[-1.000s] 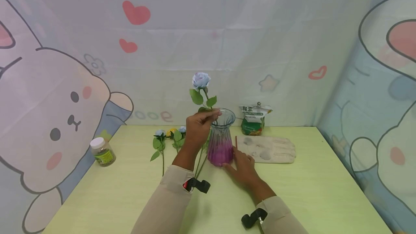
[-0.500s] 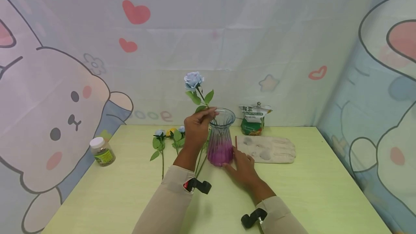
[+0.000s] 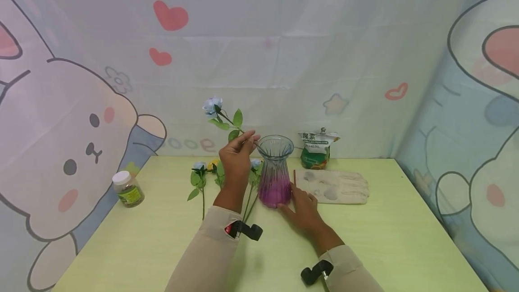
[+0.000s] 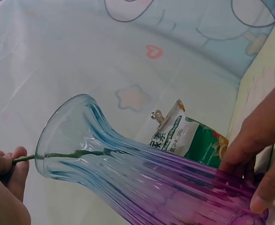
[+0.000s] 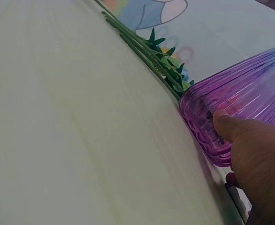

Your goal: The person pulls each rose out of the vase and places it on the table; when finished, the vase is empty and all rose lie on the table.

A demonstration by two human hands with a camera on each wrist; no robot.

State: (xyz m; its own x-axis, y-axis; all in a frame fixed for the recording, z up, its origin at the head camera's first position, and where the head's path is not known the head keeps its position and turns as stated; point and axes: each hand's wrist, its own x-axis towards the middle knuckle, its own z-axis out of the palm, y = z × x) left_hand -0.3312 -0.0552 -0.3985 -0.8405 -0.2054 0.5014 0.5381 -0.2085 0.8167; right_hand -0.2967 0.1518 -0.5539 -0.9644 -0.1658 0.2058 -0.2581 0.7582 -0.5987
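Observation:
An artificial blue rose (image 3: 212,106) leans to the left, its stem pinched between the thumb and fingers of my left hand (image 3: 238,161). Just right of that hand stands a ribbed glass vase (image 3: 275,183), clear blue at the mouth and purple below. In the left wrist view the lower stem (image 4: 88,153) passes over the rim into the vase. Low down, my right hand (image 3: 305,211) holds the vase's base. The right wrist view shows its thumb (image 5: 227,124) against the purple glass; its other fingers are partly hidden.
Several artificial flowers (image 3: 199,177), blue and yellow, lie left of the vase, partly behind my left arm. To the right are a pale glove (image 3: 344,187), a thin reddish stick (image 3: 294,177) and a clipped green-white bag (image 3: 315,154). A white-lidded jar (image 3: 129,190) stands far left.
My left hand has moved left and slightly up, and the rose has tilted over to the left. The vase and right hand have stayed in place.

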